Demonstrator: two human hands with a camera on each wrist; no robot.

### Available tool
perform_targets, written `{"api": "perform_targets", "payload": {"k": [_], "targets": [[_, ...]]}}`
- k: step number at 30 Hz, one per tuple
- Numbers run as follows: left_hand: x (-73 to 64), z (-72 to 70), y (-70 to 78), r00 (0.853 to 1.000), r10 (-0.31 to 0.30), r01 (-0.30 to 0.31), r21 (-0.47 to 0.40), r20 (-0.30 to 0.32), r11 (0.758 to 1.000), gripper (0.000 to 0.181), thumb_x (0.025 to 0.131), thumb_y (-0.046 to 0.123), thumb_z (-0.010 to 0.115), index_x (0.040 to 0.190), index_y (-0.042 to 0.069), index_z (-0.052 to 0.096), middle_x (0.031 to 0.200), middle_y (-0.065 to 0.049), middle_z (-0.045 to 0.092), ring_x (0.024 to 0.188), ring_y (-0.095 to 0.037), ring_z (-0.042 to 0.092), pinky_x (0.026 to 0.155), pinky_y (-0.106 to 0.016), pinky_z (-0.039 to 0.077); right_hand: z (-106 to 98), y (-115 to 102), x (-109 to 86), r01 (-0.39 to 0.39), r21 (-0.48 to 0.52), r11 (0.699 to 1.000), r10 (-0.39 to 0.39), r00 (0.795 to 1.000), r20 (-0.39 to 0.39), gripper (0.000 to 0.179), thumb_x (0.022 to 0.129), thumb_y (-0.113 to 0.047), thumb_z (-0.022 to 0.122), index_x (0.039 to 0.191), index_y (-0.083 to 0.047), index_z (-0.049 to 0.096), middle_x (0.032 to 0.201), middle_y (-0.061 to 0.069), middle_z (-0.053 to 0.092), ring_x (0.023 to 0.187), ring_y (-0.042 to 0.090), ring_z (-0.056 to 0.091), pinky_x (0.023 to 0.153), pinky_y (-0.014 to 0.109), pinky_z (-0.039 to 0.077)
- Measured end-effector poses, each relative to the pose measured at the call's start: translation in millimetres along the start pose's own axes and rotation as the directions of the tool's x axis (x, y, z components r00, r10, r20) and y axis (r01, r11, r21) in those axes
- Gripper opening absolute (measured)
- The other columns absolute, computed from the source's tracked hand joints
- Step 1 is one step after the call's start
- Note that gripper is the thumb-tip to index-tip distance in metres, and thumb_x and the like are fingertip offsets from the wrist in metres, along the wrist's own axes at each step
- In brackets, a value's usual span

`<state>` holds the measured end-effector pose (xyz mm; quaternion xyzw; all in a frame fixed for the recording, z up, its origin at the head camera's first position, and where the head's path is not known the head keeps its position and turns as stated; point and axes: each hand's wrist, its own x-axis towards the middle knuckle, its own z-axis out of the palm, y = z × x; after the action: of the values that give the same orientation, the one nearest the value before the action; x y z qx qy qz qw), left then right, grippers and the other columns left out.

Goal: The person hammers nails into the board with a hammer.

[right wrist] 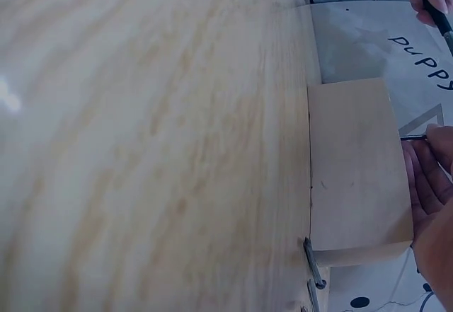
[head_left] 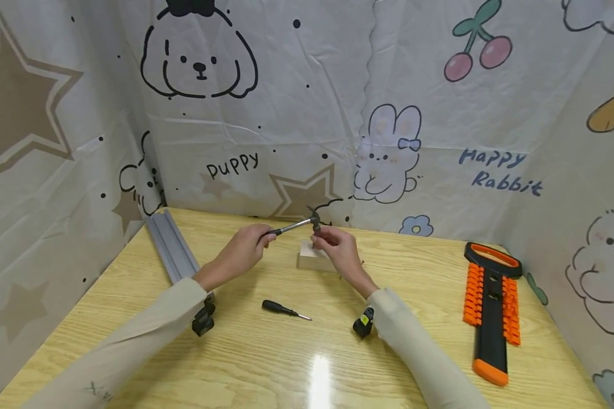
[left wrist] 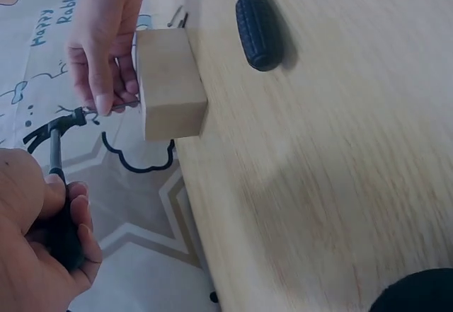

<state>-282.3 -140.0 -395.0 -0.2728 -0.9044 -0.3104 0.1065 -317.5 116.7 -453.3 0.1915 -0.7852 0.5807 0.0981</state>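
Observation:
A claw hammer (head_left: 297, 225) is gripped around its black handle by my left hand (head_left: 240, 250). Its dark head is beside the fingertips of my right hand (head_left: 340, 250), over a pale wooden block (head_left: 307, 260). Between thumb and fingers, the right hand pinches a thin nail (left wrist: 126, 105), its lower end at the block's top face. In the left wrist view the hammer head (left wrist: 69, 119) is close to the nail's upper end; whether they touch I cannot tell. The right wrist view also shows the nail (right wrist: 413, 137) standing out from the block (right wrist: 361, 170).
A few loose nails (right wrist: 313, 262) lie beside the block. Nearer me is a black-handled screwdriver (head_left: 281, 308). A grey metal rail (head_left: 174, 244) lies at the left, and a black holder with orange racks (head_left: 493, 307) at the right. Patterned cloth (head_left: 307, 113) hangs behind the table.

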Motion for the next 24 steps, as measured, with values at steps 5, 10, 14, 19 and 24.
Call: {"api": "perform_targets", "payload": {"k": [5, 10, 14, 19, 24], "targets": [[-1.4, 1.6, -3.3, 0.999, 0.013, -0.013, 0.008, -0.045, 1.000, 0.016, 0.109, 0.006, 0.056, 0.100, -0.001, 0.068, 0.081, -0.007, 0.059, 0.069, -0.016, 0.048, 0.065, -0.033, 0.042, -0.1, 2.0, 0.0, 0.010, 0.001, 1.000, -0.010, 1.000, 0.002, 0.018, 0.101, -0.010, 0.071, 0.111, 0.004, 0.076, 0.107, 0.023, 0.076, 0.095, 0.037, 0.073, 0.077, 0.016, 0.053], [-1.0, 2.0, -2.0, 0.999, 0.016, -0.015, 0.005, -0.049, 1.000, 0.016, 0.109, 0.006, 0.056, 0.100, -0.001, 0.068, 0.082, -0.008, 0.061, 0.069, -0.016, 0.048, 0.065, -0.033, 0.042, 0.2, -7.3, -2.7, 0.004, 0.006, 1.000, -0.004, 1.000, 0.011, 0.018, 0.102, -0.003, 0.068, 0.112, 0.011, 0.072, 0.109, 0.029, 0.073, 0.098, 0.047, 0.070, 0.077, 0.014, 0.052], [0.2, 3.4, -0.9, 0.998, 0.024, -0.024, 0.006, -0.059, 1.000, 0.016, 0.108, 0.006, 0.057, 0.099, -0.001, 0.068, 0.082, -0.008, 0.060, 0.069, -0.016, 0.048, 0.065, -0.033, 0.043, -1.5, -26.0, -6.4, 0.000, -0.005, 1.000, 0.000, 1.000, 0.017, 0.017, 0.101, 0.001, 0.067, 0.112, 0.014, 0.071, 0.109, 0.031, 0.072, 0.098, 0.046, 0.070, 0.079, 0.015, 0.053], [0.8, 3.5, 0.1, 0.997, 0.030, -0.030, 0.006, -0.066, 1.000, 0.016, 0.108, 0.006, 0.056, 0.098, -0.001, 0.067, 0.081, -0.007, 0.060, 0.070, -0.016, 0.048, 0.065, -0.033, 0.043, 0.6, -22.1, -6.2, 0.010, -0.011, 1.000, -0.010, 1.000, -0.007, 0.016, 0.101, 0.000, 0.068, 0.110, 0.013, 0.072, 0.107, 0.029, 0.074, 0.097, 0.045, 0.070, 0.077, 0.015, 0.052], [1.0, 1.3, 2.1, 0.994, 0.024, -0.024, -0.003, -0.108, 1.000, 0.016, 0.108, 0.006, 0.056, 0.099, -0.001, 0.066, 0.082, -0.010, 0.060, 0.068, -0.017, 0.047, 0.064, -0.033, 0.042, 3.6, 0.4, -2.3, 0.023, -0.020, 1.000, -0.023, 0.999, -0.034, 0.019, 0.101, -0.006, 0.070, 0.113, 0.009, 0.073, 0.108, 0.026, 0.075, 0.097, 0.043, 0.072, 0.078, 0.015, 0.052]]}}
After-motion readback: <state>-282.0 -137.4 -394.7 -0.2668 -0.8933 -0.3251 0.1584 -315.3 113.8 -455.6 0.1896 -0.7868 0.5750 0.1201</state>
